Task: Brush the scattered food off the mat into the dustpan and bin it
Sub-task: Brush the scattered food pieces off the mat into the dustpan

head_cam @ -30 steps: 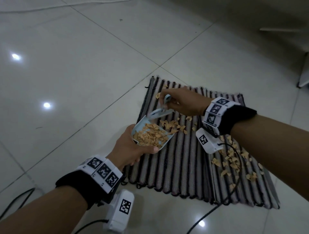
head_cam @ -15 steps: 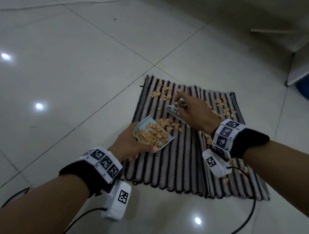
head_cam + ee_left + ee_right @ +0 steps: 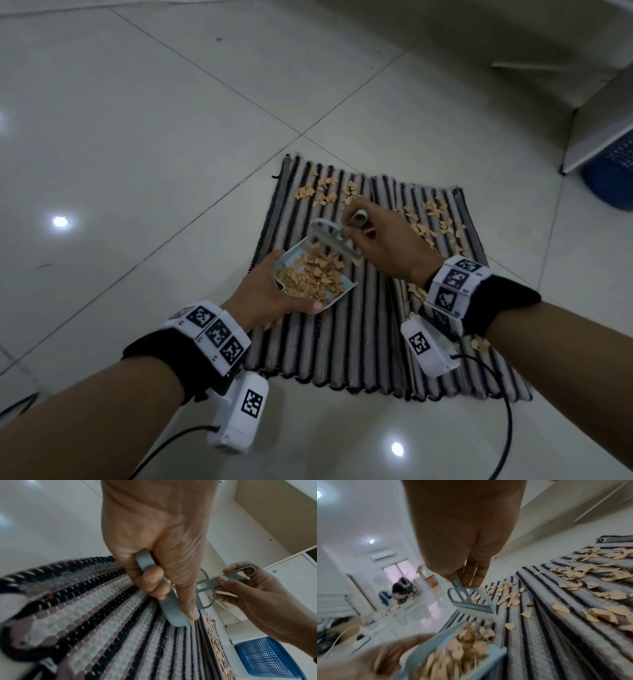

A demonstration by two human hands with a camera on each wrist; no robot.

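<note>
A striped mat (image 3: 342,342) lies on the white tiled floor. My left hand (image 3: 270,301) grips a small light blue dustpan (image 3: 329,303) that rests on the mat's left part, heaped with tan food flakes (image 3: 311,277). In the left wrist view my fingers curl round the dustpan (image 3: 171,607) from behind. My right hand (image 3: 383,246) pinches the handle of a small grey-blue brush (image 3: 337,240), whose head sits at the dustpan's far lip. More loose flakes (image 3: 325,195) lie at the mat's far edge, and another patch of flakes (image 3: 431,222) lies on its right side. The right wrist view shows the brush (image 3: 471,601) above the full dustpan (image 3: 457,660).
A blue mesh basket (image 3: 613,174) stands at the far right under a white furniture edge (image 3: 596,137). Black cables (image 3: 507,421) trail from my wrist cameras over the mat's near right corner and the floor. Shiny tiles (image 3: 137,137) stretch to the left.
My right hand drew the brush from the mat's far edge toward the dustpan, pushing flakes in. The left hand kept the dustpan in place. My head moved, shifting the view.
</note>
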